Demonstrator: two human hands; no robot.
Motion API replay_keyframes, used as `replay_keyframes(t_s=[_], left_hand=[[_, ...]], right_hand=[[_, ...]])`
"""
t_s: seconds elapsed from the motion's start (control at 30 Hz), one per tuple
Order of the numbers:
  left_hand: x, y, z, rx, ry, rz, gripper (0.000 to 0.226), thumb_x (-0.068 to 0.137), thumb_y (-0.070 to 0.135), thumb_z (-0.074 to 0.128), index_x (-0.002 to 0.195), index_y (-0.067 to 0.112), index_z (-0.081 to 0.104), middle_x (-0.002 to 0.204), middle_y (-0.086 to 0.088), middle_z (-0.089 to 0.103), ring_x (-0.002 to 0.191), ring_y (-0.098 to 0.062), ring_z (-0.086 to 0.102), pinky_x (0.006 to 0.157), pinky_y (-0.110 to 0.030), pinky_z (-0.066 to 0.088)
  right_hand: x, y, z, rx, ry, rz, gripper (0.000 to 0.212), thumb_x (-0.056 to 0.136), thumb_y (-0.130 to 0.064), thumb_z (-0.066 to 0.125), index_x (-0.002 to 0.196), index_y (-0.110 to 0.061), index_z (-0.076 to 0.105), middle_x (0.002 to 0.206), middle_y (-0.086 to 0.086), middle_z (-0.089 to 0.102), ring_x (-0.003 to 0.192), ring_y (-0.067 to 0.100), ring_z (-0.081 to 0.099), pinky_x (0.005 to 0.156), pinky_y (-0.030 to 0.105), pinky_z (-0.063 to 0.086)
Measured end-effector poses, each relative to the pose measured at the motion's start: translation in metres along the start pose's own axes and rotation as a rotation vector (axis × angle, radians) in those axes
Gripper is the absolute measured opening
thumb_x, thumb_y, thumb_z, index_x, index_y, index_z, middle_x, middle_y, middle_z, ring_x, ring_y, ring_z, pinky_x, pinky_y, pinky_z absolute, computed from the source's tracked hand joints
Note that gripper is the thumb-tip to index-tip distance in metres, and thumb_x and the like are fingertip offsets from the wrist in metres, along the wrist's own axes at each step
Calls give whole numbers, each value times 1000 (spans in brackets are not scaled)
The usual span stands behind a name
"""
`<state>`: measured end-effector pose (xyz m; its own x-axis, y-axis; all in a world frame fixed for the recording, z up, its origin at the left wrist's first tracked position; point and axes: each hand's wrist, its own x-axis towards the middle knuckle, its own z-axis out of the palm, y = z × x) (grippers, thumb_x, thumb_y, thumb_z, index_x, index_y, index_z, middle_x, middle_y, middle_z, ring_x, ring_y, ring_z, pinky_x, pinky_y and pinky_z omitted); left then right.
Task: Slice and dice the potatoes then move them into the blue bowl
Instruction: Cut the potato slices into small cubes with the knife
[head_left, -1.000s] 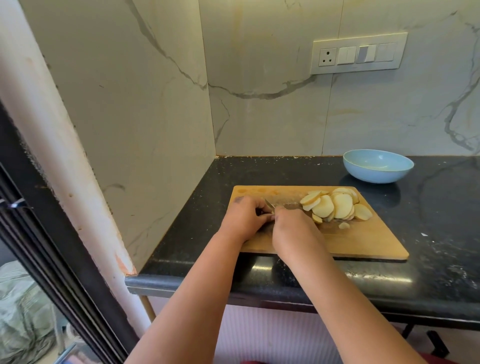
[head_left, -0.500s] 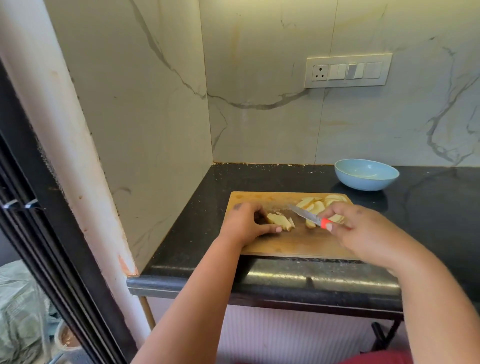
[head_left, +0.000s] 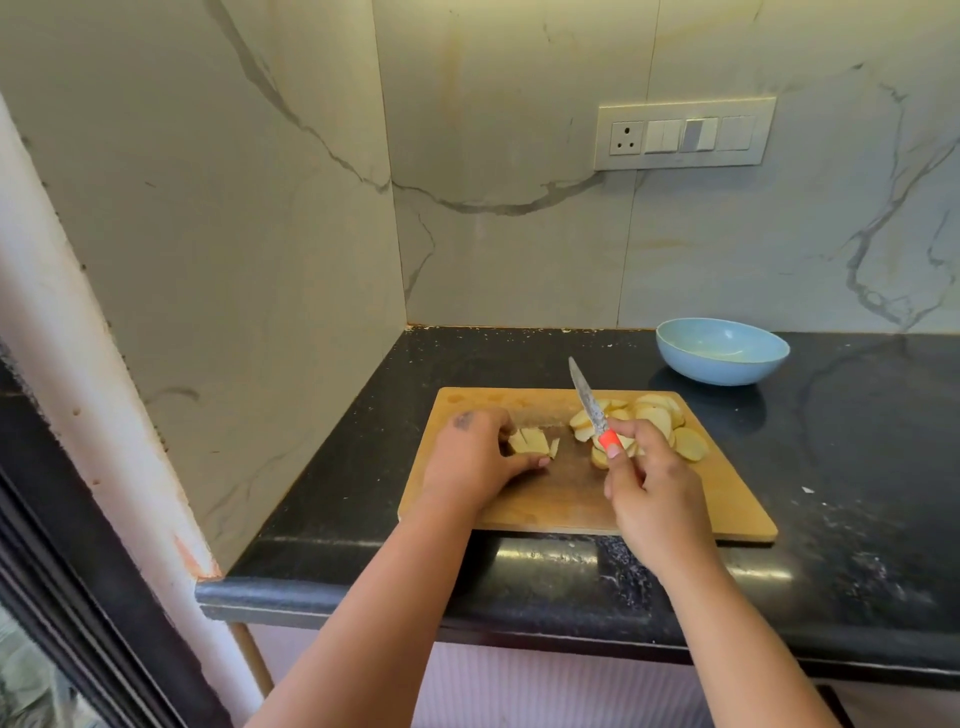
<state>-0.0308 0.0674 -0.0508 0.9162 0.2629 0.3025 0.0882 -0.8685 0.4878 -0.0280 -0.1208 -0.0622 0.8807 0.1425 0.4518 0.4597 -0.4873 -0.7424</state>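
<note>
Head view: knife (head_left: 586, 397) now raised upright.

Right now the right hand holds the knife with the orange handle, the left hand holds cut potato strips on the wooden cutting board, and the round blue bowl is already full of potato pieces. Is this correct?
Not quite. The head view shows the round blue bowl holding no potato pieces. The rest is right: the right hand holds the orange-handled knife, and the left hand holds cut potato strips on the wooden cutting board.

The scene is evenly and softly lit, with a warm tone on the marble wall (head_left: 519, 156). The glossy black table (head_left: 857, 467) shows bright reflections near its front edge. Straight lines bend at the left edge from the wide lens, and the picture is slightly soft.
</note>
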Motion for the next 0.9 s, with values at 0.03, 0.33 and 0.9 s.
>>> replay_keyframes(t_s=[0.03, 0.33, 0.9], left_hand=[[-1, 1, -1, 1, 5, -7, 65, 67, 67, 74, 107, 18, 62, 101, 4, 67, 96, -15, 62, 85, -35, 54], [3, 26, 14, 212, 8, -41, 69, 82, 71, 54, 124, 16, 51, 124, -5, 58, 115, -22, 53, 88, -33, 49], [12, -12, -21, -169, -297, 228, 43, 78, 33, 79, 120, 30, 69, 122, 18, 65, 113, 0, 56, 100, -21, 44]], right_hand=[[0, 0, 0, 0, 8, -2, 23, 100, -24, 47, 120, -28, 56, 69, -2, 62, 57, 16, 56, 46, 23, 39], [0, 1, 1, -2, 19, -6, 21, 100, -25, 46, 119, -27, 56, 71, -6, 62, 60, 12, 57, 50, 23, 41], [-12, -10, -18, -150, -103, -53, 26, 97, -24, 53, 120, -33, 60, 86, -14, 63, 70, 1, 56, 60, 9, 45]])
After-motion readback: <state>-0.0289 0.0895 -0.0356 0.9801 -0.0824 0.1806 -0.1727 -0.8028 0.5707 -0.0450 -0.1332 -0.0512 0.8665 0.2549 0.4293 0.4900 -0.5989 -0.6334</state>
